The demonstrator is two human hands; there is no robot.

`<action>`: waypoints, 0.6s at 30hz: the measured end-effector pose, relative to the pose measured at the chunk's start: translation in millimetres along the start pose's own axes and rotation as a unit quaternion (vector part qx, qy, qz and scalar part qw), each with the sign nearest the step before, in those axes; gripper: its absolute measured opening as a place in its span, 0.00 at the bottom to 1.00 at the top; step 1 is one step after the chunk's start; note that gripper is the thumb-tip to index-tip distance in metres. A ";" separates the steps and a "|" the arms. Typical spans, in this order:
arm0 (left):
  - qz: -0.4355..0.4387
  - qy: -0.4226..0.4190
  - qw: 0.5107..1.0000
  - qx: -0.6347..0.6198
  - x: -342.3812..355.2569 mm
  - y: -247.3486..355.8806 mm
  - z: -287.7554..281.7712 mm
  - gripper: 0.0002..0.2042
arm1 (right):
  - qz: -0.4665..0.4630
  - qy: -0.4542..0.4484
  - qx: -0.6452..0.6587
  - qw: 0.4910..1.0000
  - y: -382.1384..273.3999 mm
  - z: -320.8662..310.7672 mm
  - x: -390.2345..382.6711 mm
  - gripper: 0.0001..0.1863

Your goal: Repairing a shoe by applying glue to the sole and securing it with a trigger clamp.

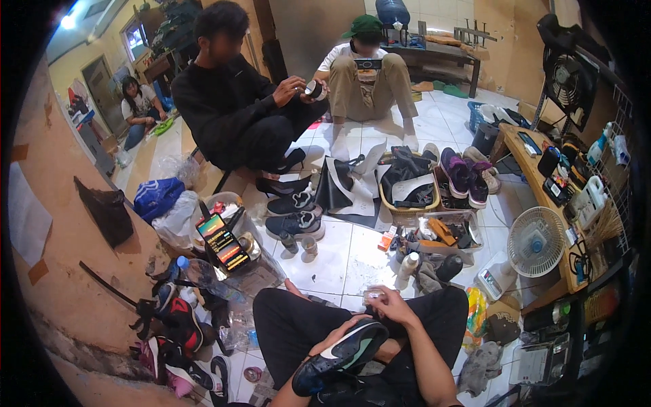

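Note:
A dark sneaker [351,347] with a pale curved stripe and a greenish edge lies tilted over my lap. My left hand [335,334] is closed round its far side, with part of the fingers hidden by the shoe. Just beyond the shoe, my right hand [393,305] is bent with its fingers drawn together at a small, pale, see-through thing [372,296], too small to name. A white bottle [407,265] stands on the tiles past my right hand. Two small jars [309,248] stand farther left.
A phone [224,245] leans on a bin at left, above piled shoes [183,325]. Ahead are a yellow basket [410,211] and a tool box [451,230]. A fan [536,242] stands by the bench at right. Two people sit across from me, one holding a round tin [314,90].

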State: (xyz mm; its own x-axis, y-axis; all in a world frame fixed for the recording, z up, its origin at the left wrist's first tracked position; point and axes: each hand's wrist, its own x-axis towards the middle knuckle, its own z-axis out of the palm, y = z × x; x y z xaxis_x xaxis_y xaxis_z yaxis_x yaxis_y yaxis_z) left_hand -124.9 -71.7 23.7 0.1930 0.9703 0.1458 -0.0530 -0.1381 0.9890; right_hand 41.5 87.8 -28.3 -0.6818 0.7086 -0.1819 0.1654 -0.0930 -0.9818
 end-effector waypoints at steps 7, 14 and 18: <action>0.054 0.012 0.994 -0.091 -2.3 -3.3 1.9 0.29 | -0.206 -0.030 -0.006 0.978 -188.8 33.2 73.8 0.44; -0.044 0.000 0.992 -0.119 2.0 -7.1 -5.7 0.24 | -0.255 -0.042 -0.079 0.963 -237.4 36.6 66.4 0.36; -0.181 -0.010 0.931 -0.317 3.6 -8.0 -3.5 0.19 | -0.068 0.078 -0.111 0.988 -10.9 -2.7 23.9 0.22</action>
State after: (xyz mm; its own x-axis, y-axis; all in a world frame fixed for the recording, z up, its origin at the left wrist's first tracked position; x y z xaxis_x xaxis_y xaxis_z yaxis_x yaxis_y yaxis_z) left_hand -127.2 -66.5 16.2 0.3288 0.9256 -0.1874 -0.5474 0.3485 0.7609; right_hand 25.3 107.6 -21.8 -0.5926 0.8052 -0.0221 0.2442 0.1535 -0.9575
